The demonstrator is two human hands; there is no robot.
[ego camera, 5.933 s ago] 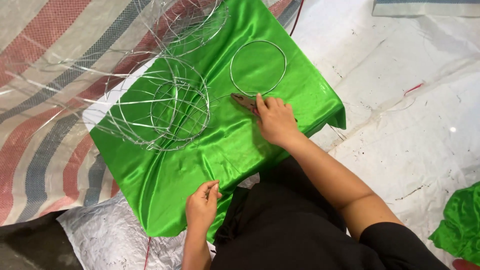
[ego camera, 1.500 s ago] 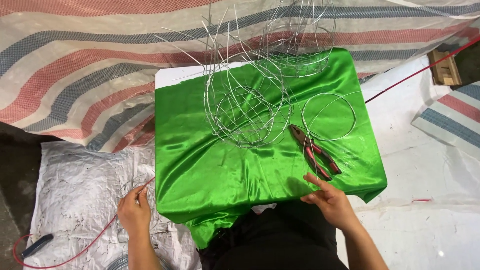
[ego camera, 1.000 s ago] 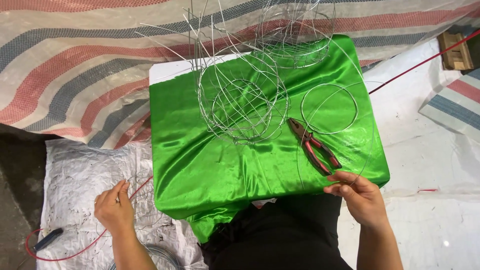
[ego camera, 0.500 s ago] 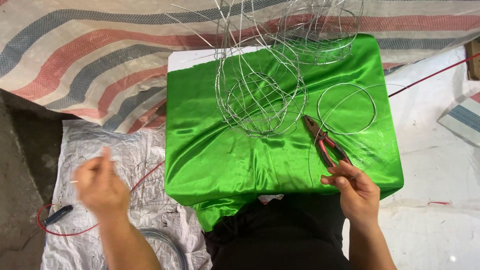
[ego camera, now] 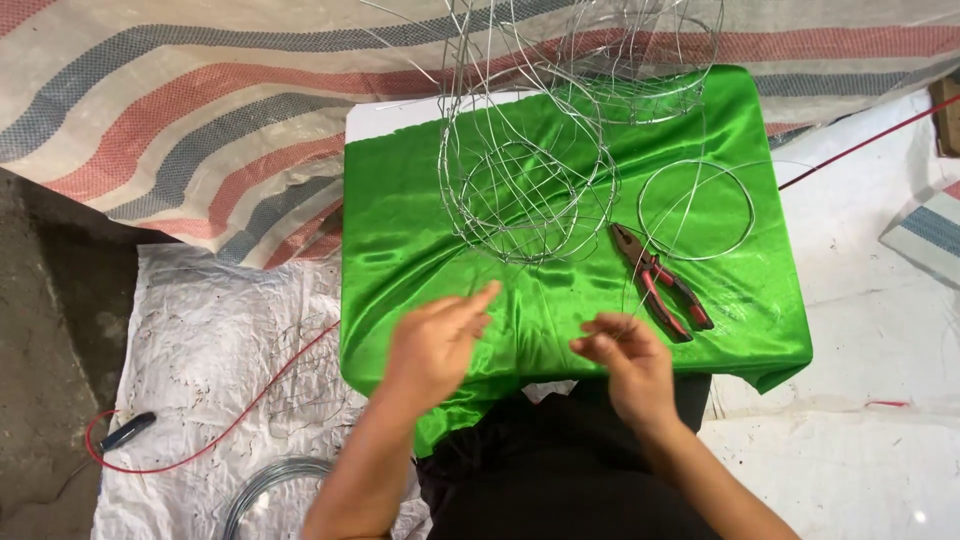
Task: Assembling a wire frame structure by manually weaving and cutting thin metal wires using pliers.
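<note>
Left hand [ego camera: 435, 345] swings in over the green cloth [ego camera: 420, 250]'s near edge, fingers spread, empty; right hand [ego camera: 625, 365] pinches thin wire; pliers [ego camera: 662, 283] lie diagonal, nose far-left.

Open cloth [ego camera: 420, 250] left; wire frame [ego camera: 530, 190] and pliers [ego camera: 662, 282] block ahead.

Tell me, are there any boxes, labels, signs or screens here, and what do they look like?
No screens, signs or labels show.
Only a brown box-like thing, cut off at the right edge, too little seen to tell.
Green cloth: shiny, draped over the work surface.
Pliers: red and black handles, lying on the cloth near the right hand.
</note>
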